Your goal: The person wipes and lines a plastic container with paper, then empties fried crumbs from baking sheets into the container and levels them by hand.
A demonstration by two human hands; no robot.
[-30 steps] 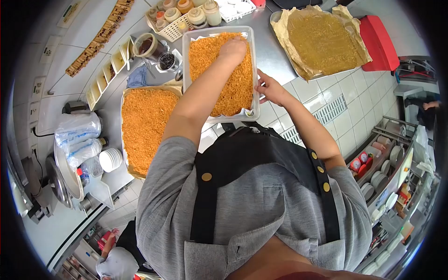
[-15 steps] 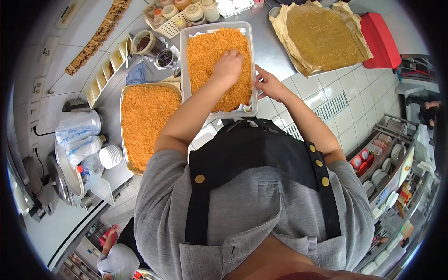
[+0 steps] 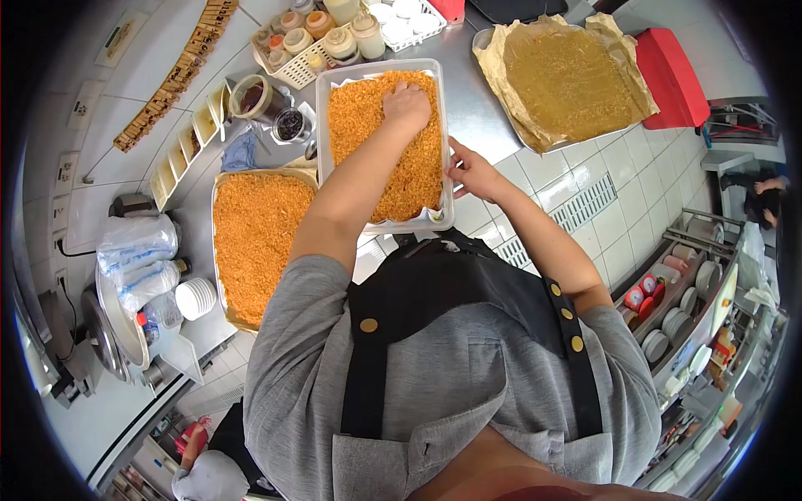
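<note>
On the counter (image 3: 478,93), its near end past the edge, sits a tub (image 3: 444,113) of orange crumbs (image 3: 418,184). The right hand (image 3: 473,173), partly curled, touches its side; the left hand (image 3: 407,105), loosely bent, rests on the crumbs, any pinch unclear.

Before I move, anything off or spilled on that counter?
The plastic tub juts past the counter edge over the floor, right hand at its side. Paper liner on the right-side tray is crumpled, flaring past the rim. No clear spill visible.
</note>
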